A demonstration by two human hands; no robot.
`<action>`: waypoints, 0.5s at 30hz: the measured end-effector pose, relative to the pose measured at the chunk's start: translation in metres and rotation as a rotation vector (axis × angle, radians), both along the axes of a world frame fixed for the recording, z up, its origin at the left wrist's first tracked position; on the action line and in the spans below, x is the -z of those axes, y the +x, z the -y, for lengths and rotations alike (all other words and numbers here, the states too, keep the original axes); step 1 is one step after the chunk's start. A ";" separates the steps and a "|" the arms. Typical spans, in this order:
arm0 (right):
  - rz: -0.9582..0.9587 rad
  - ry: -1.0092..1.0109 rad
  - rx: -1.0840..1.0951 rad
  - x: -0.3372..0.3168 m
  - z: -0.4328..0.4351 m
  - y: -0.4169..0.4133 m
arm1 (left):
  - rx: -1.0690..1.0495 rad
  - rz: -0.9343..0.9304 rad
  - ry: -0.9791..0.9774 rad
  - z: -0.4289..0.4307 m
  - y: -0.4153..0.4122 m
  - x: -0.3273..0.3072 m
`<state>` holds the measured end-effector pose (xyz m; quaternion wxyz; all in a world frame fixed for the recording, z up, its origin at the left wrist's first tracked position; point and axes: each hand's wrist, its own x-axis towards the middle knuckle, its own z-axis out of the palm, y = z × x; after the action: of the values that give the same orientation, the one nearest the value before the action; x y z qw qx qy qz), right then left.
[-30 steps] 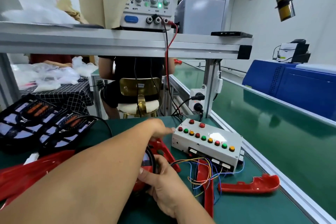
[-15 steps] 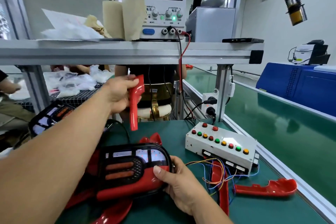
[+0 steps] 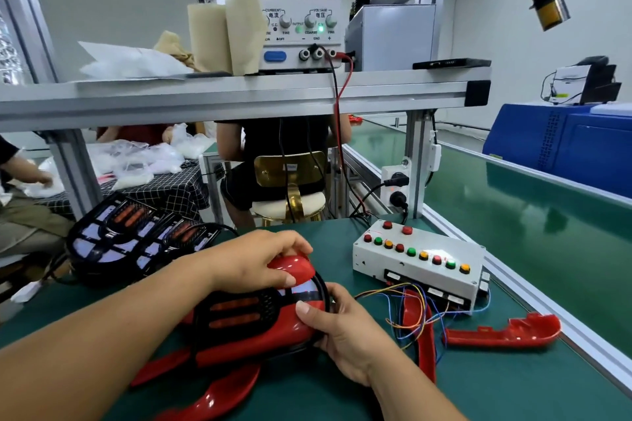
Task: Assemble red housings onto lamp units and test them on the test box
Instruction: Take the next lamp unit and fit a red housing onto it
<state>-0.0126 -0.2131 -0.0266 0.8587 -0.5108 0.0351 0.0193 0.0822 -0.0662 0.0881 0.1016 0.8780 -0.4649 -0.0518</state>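
While glossy red plastic housing [image 3: 294, 266] is gripped by left hand [image 3: 254, 261], black-grilled lamp unit [image 3: 239, 313] is clasped at 3 o'clock by right hand [image 3: 343, 335] | testing judged pending.

Stays open on the bare green worktop [image 3: 513, 396] at the near right corner, and along the far strip between the stacked black grille-faced lamp units [image 3: 136, 236] on the left and the white metal test box with coloured buttons [image 3: 420, 267]. Blocked on the right by that box, its tangle of thin coloured wires [image 3: 403, 314] and loose red plastic housing shells [image 3: 502, 335]. Capped overhead by a grey aluminium shelf [image 3: 239, 96].
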 end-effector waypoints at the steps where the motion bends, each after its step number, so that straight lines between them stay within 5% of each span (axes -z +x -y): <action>1: -0.002 -0.003 0.001 0.000 0.000 0.000 | 0.003 -0.013 0.011 0.001 0.000 0.001; 10: 0.008 0.001 -0.009 0.000 0.001 -0.001 | 0.131 0.236 0.076 -0.002 0.005 0.013; 15: 0.024 -0.001 -0.024 -0.001 0.001 -0.002 | 0.158 0.254 -0.073 -0.005 0.004 0.025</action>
<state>-0.0148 -0.2142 -0.0258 0.8585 -0.5119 0.0186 0.0232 0.0866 -0.0615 0.0626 0.0693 0.8339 -0.5431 0.0689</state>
